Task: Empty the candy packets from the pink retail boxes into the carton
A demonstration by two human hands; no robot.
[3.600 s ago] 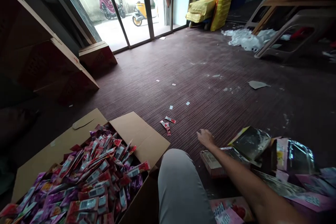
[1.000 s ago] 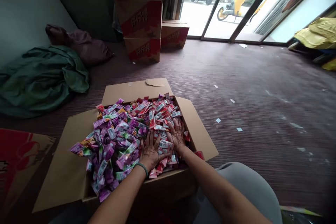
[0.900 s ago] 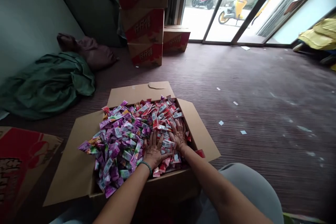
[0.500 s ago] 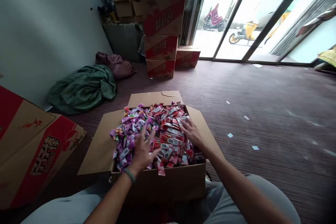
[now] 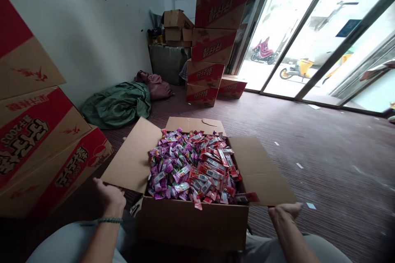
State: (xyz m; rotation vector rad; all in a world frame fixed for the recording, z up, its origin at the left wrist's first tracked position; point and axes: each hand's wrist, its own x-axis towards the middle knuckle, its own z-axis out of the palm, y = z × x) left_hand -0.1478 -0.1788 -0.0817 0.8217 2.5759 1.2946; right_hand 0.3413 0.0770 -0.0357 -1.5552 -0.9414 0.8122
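Observation:
A brown cardboard box (image 5: pixel 194 220) stands between my knees, full of small wrapped sweets. Purple packets (image 5: pixel 173 160) fill its left half and red packets (image 5: pixel 212 168) its right. My left hand (image 5: pixel 111 196), with a green bead bracelet on the wrist, is at the near corner of the left flap (image 5: pixel 134 156), holding it from below. At the near outer corner of the right flap (image 5: pixel 262 172), my right hand (image 5: pixel 285 212) holds the edge from underneath. Both flaps hide most of the fingers. One dark red packet (image 5: pixel 247 198) lies across the box's right rim onto the flap.
Printed cartons (image 5: pixel 37 131) are stacked close on the left. Ahead rises a tall carton stack (image 5: pixel 212 49). A green cloth bundle (image 5: pixel 119 104) lies by the wall. Paper scraps (image 5: pixel 311 206) dot the floor on the right, before glass sliding doors (image 5: pixel 296 49).
Both hands have left the packets and moved outward to the side flaps, which now stand higher. The packets lie flatter. My view has shifted, so the room sits lower and further right.

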